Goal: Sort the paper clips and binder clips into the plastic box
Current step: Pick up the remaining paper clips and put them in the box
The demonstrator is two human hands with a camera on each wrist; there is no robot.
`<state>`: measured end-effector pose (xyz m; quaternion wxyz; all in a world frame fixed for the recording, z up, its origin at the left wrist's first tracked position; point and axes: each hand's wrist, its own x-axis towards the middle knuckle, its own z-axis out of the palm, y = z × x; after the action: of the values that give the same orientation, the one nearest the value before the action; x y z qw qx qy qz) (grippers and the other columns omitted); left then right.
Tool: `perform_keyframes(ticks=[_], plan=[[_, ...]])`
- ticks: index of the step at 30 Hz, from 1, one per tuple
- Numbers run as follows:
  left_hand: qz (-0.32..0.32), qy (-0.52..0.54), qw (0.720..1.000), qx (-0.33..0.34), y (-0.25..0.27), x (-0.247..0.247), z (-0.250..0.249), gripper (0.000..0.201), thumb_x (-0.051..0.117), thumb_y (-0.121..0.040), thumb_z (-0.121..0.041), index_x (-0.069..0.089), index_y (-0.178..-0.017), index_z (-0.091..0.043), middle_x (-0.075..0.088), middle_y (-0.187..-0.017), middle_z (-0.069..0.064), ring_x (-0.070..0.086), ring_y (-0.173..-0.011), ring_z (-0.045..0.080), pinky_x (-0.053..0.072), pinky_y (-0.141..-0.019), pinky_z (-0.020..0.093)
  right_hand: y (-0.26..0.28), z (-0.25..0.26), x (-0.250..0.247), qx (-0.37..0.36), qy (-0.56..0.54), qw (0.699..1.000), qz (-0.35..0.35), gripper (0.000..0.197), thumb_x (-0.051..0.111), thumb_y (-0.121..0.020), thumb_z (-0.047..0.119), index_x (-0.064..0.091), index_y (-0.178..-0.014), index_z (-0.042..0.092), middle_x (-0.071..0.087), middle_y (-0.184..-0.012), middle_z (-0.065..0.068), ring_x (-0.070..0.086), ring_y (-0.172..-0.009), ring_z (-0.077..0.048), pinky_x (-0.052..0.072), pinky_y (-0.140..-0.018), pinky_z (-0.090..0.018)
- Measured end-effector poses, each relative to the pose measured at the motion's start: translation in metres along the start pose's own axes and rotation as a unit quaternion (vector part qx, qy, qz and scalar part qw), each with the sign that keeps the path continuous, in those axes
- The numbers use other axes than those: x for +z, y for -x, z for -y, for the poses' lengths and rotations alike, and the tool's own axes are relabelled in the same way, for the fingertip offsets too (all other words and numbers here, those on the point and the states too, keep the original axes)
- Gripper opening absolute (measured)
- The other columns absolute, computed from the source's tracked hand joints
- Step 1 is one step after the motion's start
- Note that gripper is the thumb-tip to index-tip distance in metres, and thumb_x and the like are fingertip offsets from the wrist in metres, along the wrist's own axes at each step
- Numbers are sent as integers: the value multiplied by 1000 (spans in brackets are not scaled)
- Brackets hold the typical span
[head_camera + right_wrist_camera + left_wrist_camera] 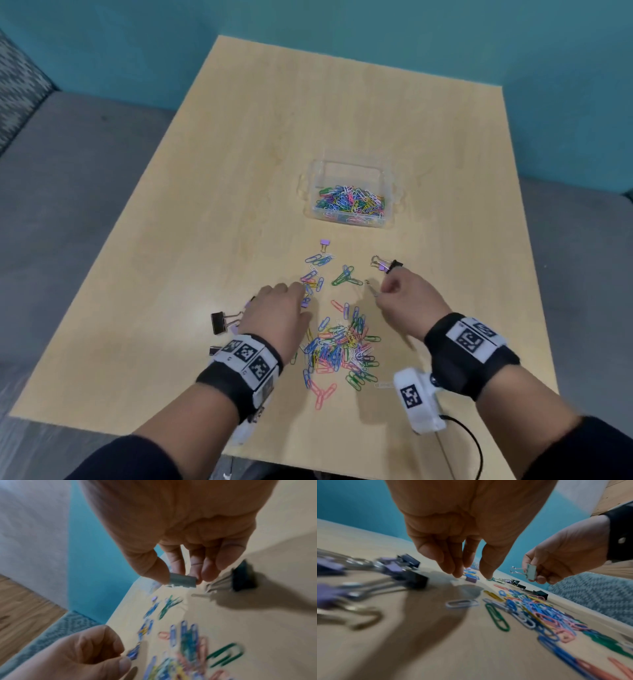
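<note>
A clear plastic box (388, 192) on the wooden table holds many coloured paper clips. A pile of paper clips (342, 349) lies in front of me, with more scattered towards the box. My right hand (383, 291) pinches a grey binder clip (182, 580) between thumb and fingers, just above the table. My left hand (471, 574) points down over a small purple binder clip (471, 579) that lies on the table. Thumb and fingers stand on either side of it, and I see no firm grip.
A purple binder clip (325, 245) lies in front of the box. A black and purple pair of clips (387, 265) sits beyond my right hand. Black and purple binder clips (219, 322) lie left of my left wrist. The table (239, 171) stretches bare to the far left.
</note>
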<state>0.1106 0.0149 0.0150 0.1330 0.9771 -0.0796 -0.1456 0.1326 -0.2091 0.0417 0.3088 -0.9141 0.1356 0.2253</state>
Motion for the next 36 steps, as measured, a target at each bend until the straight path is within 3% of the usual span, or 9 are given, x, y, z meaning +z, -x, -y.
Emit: perform_keyframes(ticks=[7, 13, 17, 19, 23, 24, 26, 30, 36], plan=[[8, -17, 1000, -13, -19, 14, -15, 22, 49, -89, -22, 47, -110, -16, 52, -103, 7, 46, -93, 26, 37, -70, 33, 16, -28, -26, 0, 26, 999, -27, 12, 63, -78, 27, 53, -85, 24, 59, -88, 0, 56, -79, -18, 46, -70, -33], [26, -14, 1000, -1, -23, 7, -21, 21, 44, -81, -5, 45, -99, -15, 51, -92, 7, 35, -71, 23, 26, -60, 32, 53, -54, -31, -22, -18, 997, -66, 6, 59, -85, 25, 55, -86, 29, 56, -93, 6, 54, -79, -7, 43, -68, -28], [23, 113, 993, -41, -17, 4, -16, 14, 52, -78, -12, 44, -87, -19, 55, -75, 0, 51, -65, 22, 34, -53, 30, 69, -62, -19, -44, -22, 998, -50, 8, 59, -87, 24, 54, -88, 29, 55, -95, 10, 53, -84, -2, 43, -73, -27], [45, 258, 959, -111, -13, 0, -11, 17, 61, -73, -18, 50, -84, -22, 61, -69, -4, 56, -61, 16, 36, -52, 26, 72, -61, -10, -64, -20, 997, -46, 8, 59, -87, 24, 53, -89, 29, 54, -93, 9, 54, -85, -4, 45, -77, -30], [101, 566, 786, -229, -5, -11, 6, 27, 68, -56, -11, 50, -77, -12, 59, -58, 10, 50, -56, 24, 32, -52, 29, 67, -52, 6, -105, -1, 994, -38, 10, 58, -86, 25, 56, -95, 27, 53, -93, 9, 55, -88, -13, 47, -80, -36], [98, 573, 778, -238, -2, -13, 12, 28, 67, -56, -10, 50, -78, -11, 58, -57, 10, 48, -56, 24, 31, -51, 30, 63, -48, 10, -122, 13, 992, -36, 12, 58, -87, 25, 56, -98, 25, 53, -95, 8, 55, -91, -15, 47, -80, -35], [71, 510, 828, -222, 3, -19, 24, 26, 66, -57, -11, 51, -78, -11, 60, -56, 5, 48, -52, 24, 34, -48, 29, 54, -34, 17, -168, 54, 984, -35, 17, 55, -89, 25, 57, -106, 21, 52, -99, 5, 54, -97, -17, 46, -82, -34], [34, 141, 978, -148, 13, -25, 48, 12, 53, -74, -15, 48, -78, -26, 62, -67, -5, 60, -54, 15, 48, -50, 27, 21, 7, 30, -275, 150, 949, -21, 27, 50, -92, 26, 53, -117, 15, 49, -115, -5, 45, -110, -26, 46, -87, -42], [-35, 76, 990, -114, 28, -20, 63, 2, 53, -87, -21, 52, -85, -20, 45, -83, -5, 48, -65, 13, 38, -51, 28, -46, 65, 48, -299, 257, 918, 49, 54, 42, -96, 33, 27, -144, 13, 21, -154, -16, 11, -143, -31, 27, -112, -46]])
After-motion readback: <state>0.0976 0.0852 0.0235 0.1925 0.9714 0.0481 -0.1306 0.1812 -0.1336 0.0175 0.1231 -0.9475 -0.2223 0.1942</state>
